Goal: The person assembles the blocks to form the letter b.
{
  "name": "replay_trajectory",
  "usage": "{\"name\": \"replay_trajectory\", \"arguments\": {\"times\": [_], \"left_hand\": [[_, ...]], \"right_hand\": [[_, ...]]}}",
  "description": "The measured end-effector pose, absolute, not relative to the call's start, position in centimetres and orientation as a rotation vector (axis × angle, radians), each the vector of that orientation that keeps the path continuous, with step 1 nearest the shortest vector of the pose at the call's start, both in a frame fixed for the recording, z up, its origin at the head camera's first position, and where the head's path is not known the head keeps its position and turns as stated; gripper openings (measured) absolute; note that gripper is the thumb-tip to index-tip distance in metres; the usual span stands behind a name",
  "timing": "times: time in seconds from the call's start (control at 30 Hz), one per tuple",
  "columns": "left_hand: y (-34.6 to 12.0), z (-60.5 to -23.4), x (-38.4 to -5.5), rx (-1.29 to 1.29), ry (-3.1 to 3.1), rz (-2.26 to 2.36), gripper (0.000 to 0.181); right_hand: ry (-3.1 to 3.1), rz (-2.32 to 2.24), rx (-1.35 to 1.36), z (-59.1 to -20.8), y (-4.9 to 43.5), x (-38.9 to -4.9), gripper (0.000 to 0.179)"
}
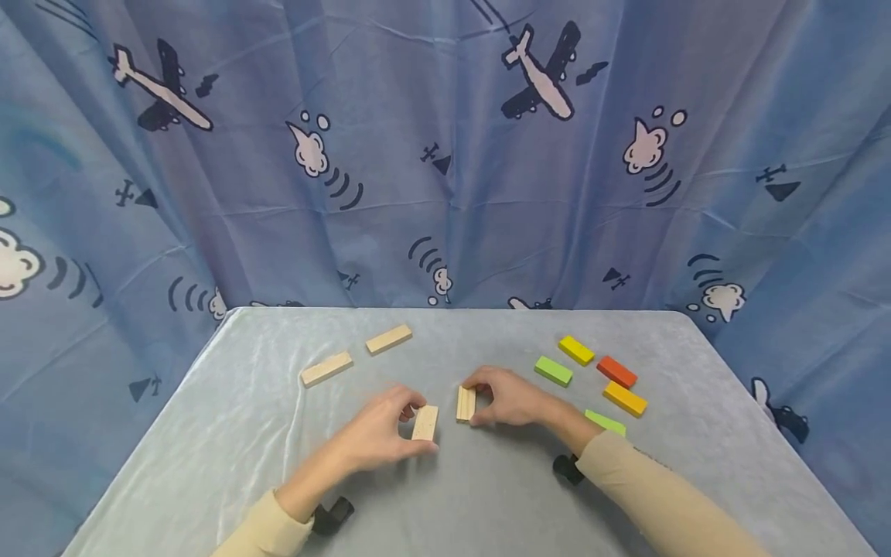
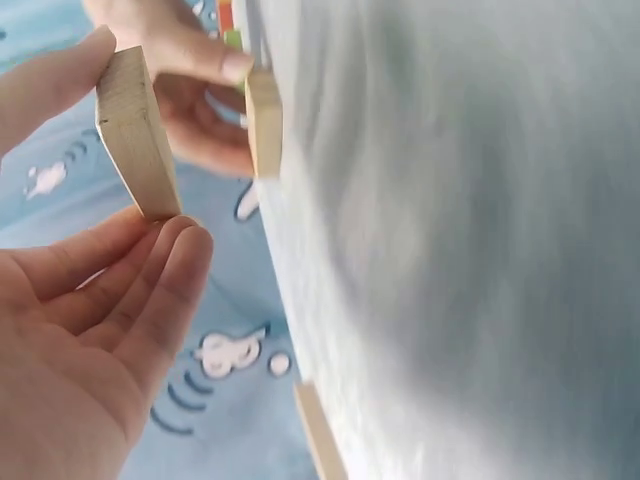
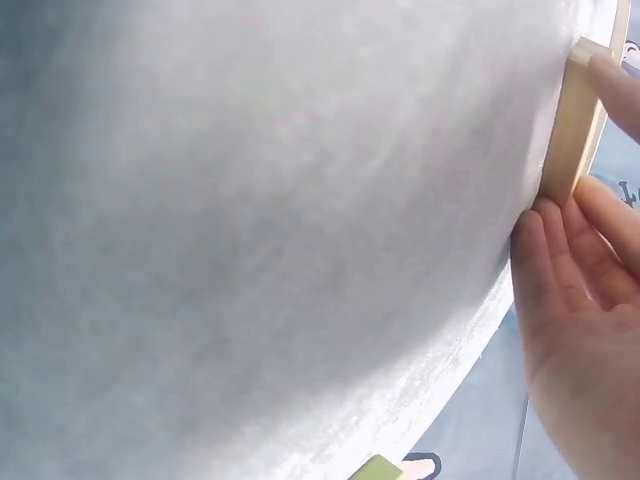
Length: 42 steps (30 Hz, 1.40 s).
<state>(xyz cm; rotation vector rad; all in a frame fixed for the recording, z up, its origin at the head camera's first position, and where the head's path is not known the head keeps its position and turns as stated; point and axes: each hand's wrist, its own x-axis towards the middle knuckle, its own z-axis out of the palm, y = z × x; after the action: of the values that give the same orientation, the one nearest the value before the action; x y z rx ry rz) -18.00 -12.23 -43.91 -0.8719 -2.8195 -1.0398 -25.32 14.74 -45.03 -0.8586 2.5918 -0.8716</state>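
Observation:
My left hand (image 1: 376,435) pinches a plain wooden block (image 1: 425,424) by its two ends, thumb on one and fingertips on the other. In the left wrist view this block (image 2: 136,130) is tilted and held up off the cloth. Across a small gap, my right hand (image 1: 511,398) grips another plain wooden block (image 1: 466,404), also end to end between thumb and fingers. The right wrist view has that block (image 3: 570,130) close against the cloth surface. Both blocks are near the middle of the table.
Two more plain blocks, one nearer (image 1: 327,370) and one farther (image 1: 389,340), lie at the back left. Right of my right hand are a yellow block (image 1: 576,350), a red block (image 1: 616,372), an orange block (image 1: 625,398) and two green blocks (image 1: 553,371). A patterned curtain (image 1: 390,155) hangs behind.

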Motion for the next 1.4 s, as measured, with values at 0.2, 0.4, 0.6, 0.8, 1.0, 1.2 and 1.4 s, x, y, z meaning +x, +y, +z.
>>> {"name": "replay_trajectory", "arguments": {"times": [0.2, 0.4, 0.6, 0.8, 1.0, 1.2, 1.4], "left_hand": [[-10.2, -44.6, -17.4, -0.889, -2.931, -1.006, 0.058], [-8.8, -45.2, -16.7, -0.959, -3.002, -0.941, 0.055], [-7.8, -45.5, -16.1, -0.961, -3.046, -0.872, 0.055], [-7.5, -45.1, -16.0, -0.972, -3.081, -0.826, 0.057], [-8.1, -44.6, -16.2, -0.922, -3.16, -0.886, 0.058], [-8.1, -44.8, -16.0, -0.88, -3.17, -0.838, 0.057], [-7.9, -44.5, -15.8, -0.862, -3.144, -0.759, 0.052]], "right_hand": [[2.597, -0.872, -0.867, -45.1, 14.9, -25.2, 0.054], [2.591, -0.881, -0.874, -45.2, 14.8, -25.2, 0.055], [2.587, -0.872, -0.901, -45.3, 14.9, -25.2, 0.055], [2.587, -0.867, -0.896, -45.2, 14.9, -25.2, 0.055], [2.609, -0.85, -0.879, -45.0, 14.7, -25.0, 0.055], [2.643, -0.857, -0.88, -45.1, 14.5, -24.6, 0.054], [2.612, -0.871, -0.954, -45.2, 14.1, -24.0, 0.054]]}}
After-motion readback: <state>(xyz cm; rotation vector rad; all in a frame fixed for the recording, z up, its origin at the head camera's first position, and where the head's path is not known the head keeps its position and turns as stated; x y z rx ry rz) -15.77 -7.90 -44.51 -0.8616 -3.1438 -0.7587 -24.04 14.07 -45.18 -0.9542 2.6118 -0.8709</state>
